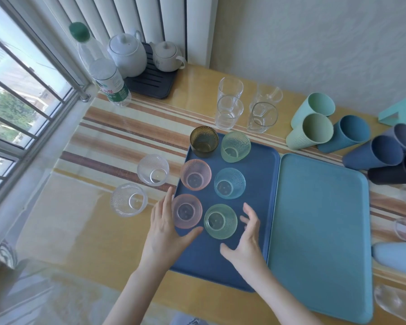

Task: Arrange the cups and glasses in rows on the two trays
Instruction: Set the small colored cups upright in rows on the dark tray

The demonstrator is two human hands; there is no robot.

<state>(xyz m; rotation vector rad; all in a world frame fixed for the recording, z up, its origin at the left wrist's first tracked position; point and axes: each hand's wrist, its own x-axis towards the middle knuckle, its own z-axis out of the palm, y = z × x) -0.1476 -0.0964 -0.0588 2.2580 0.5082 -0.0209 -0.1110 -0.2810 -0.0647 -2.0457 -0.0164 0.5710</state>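
Both hands are spread open and grip nothing: the left hand (165, 227) curves around the near pink glass (187, 211), fingers along its left side and thumb below it, whether touching I cannot tell; the right hand (245, 238) hovers just right of the near green glass (220, 221), fingers apart, a little clear of it. These two glasses make the nearest row on the dark blue tray (256, 184). Behind them stand a second pink glass (195, 174) and a blue glass (230, 183), then an amber glass (204, 141) and a pale green glass (235, 146) at the far end, so three rows of two. The lighter teal tray (319, 231) lies just beside it on the right, bare. Two clear dimpled glasses (141, 186) sit on the table (92, 231) left of the dark tray. Four tall clear glasses (246, 106) stand beyond the trays, and ribbed plastic cups (352, 137) in green, blue and navy are grouped at the far right.
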